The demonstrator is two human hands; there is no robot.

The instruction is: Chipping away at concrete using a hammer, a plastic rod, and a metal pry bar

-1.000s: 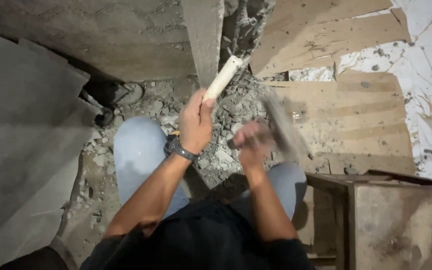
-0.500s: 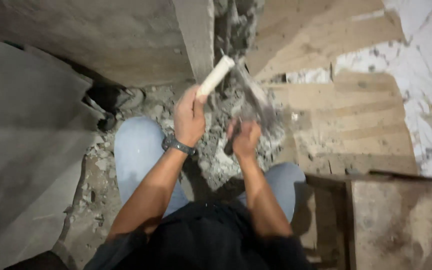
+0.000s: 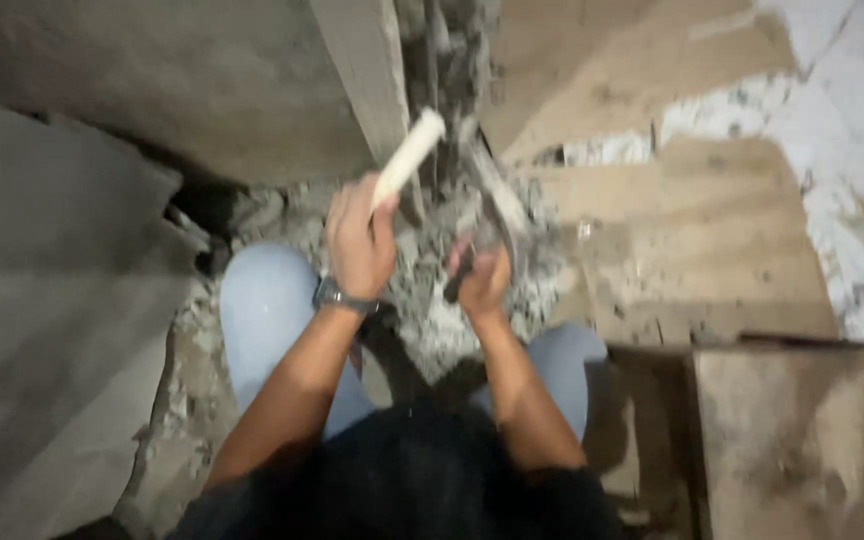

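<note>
The left hand [image 3: 359,240], a little left of the frame's centre, is closed in a full fist around a pale, cream-coloured rod [image 3: 408,158], most likely a chisel with a sleeve over its shaft, which slants up and to the right so that its far end meets the broken channel in the wall [image 3: 449,70] at the top middle. Holding it low down keeps the fingers away from the end that takes the blows. The right hand [image 3: 482,280], just right of centre, is wrapped tight around a dark handle; the hammer [image 3: 490,205] above it is smeared by motion, so its head is hard to make out, though it sits close beside the rod. The rod looks smooth, round and clean against the grey rubble [image 3: 432,320] heaped between the person's knees. A wristwatch [image 3: 337,297] sits on the left wrist. Bare wooden boards [image 3: 712,220] fill the right of the frame.
</note>
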